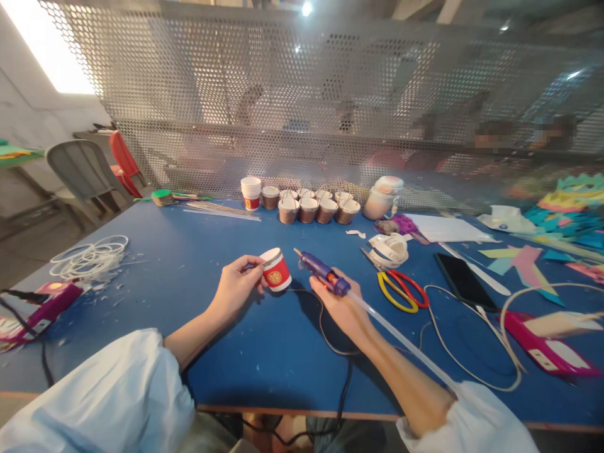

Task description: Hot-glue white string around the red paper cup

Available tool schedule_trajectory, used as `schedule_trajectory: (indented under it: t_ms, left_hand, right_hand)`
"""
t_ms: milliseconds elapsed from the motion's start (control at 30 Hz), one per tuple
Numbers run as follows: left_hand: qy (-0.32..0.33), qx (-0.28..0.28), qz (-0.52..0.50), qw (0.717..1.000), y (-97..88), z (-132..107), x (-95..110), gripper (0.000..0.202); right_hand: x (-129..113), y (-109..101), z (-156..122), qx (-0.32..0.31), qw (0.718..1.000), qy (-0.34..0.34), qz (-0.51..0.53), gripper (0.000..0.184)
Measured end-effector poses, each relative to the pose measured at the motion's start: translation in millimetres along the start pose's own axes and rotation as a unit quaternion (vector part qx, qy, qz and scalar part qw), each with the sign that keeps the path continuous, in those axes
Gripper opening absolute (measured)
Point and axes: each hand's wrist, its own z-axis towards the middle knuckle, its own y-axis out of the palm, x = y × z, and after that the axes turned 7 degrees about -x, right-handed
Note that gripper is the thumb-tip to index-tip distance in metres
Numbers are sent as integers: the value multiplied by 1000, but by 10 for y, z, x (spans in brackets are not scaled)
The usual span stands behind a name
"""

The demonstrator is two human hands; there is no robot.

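My left hand is closed round a small red paper cup, tipped on its side with its white rim toward the left. My right hand grips a purple hot glue gun, and a long clear glue stick trails back over my forearm. The gun's nozzle points up and left, a short way right of the cup and not touching it. Both hands hover above the blue table. The gun's black cord loops under my right wrist.
Brown-wrapped cups, a stack of red cups and a jar line the far edge. Yellow and red scissors, a phone, white strips, coloured paper, wire rings and pink glue guns lie around. A perforated metal screen stands behind.
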Motion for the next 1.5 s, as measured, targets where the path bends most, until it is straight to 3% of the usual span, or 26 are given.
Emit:
schedule_trajectory:
  t_ms: [67,167,333,500,667,733,833,933,1033,1267,1400,1500]
  left_hand:
    - [2,8,-7,1000,-10,14,-10,25]
    - [10,18,-16,1000,-23,28,-28,26]
    - [39,41,-6,998,-59,60,-26,22]
    - [45,66,8,997,-94,105,12,19]
    - [59,75,12,995,-115,136,2,18]
    - [60,71,20,995,-115,137,-12,17]
    - [63,64,31,995,-108,128,-28,16]
    - [59,59,36,996,-99,117,-19,17]
    - [43,59,39,997,-89,105,7,18]
    - [35,32,37,998,-75,90,-50,20]
    - [23,15,12,1000,-46,65,-73,20]
    - [17,-1,5,1000,-16,32,-53,22]
  right_hand:
    - [96,-9,117,24,999,40,-8,35]
    - [287,-3,300,54,990,80,-104,37]
    - [453,-15,435,-8,969,134,-209,39]
    - [317,-214,308,-58,959,107,-256,44]
    - [50,-369,-20,-57,915,133,-377,44]
    - [-72,-312,-115,-121,920,95,-360,33]
    - [-200,-117,-88,-216,925,-24,-311,13]
    - [-185,106,112,-240,902,-105,-344,13]
    - [-48,279,305,-253,886,-144,-361,11]
    - [130,393,298,-219,912,-179,-297,13]
    - [23,305,227,-196,969,-109,-105,10]
    - [-80,259,182,-158,984,-86,14,8]
